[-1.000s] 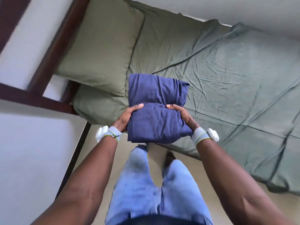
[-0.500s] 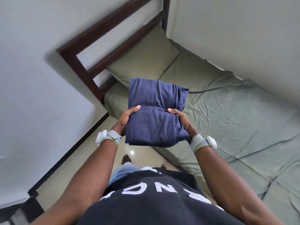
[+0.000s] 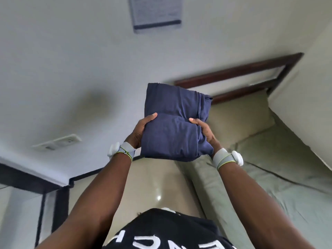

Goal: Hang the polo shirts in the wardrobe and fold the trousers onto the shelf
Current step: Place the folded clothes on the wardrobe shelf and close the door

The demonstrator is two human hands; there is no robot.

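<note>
Folded navy-blue trousers (image 3: 172, 126) form a thick bundle held in the air in front of me, at chest height. My left hand (image 3: 141, 131) grips the bundle's left edge, thumb on top and fingers underneath. On the right edge my right hand (image 3: 203, 131) grips the same way, thumb over the folded layers. Both wrists wear white bands. No wardrobe or shelf shows in this view.
The bed with its green sheet (image 3: 287, 186) and pillow (image 3: 240, 119) lies to my right, with a dark wooden headboard (image 3: 239, 72) behind. A white wall (image 3: 71, 69) with a posted notice (image 3: 156, 12) faces me. A dark frame (image 3: 59, 203) stands at lower left on a beige floor (image 3: 152, 186).
I have turned left, away from the bed, carrying the folded trousers. The bed has slid to the right of the view and the wall fills the left. Both grips are unchanged.
</note>
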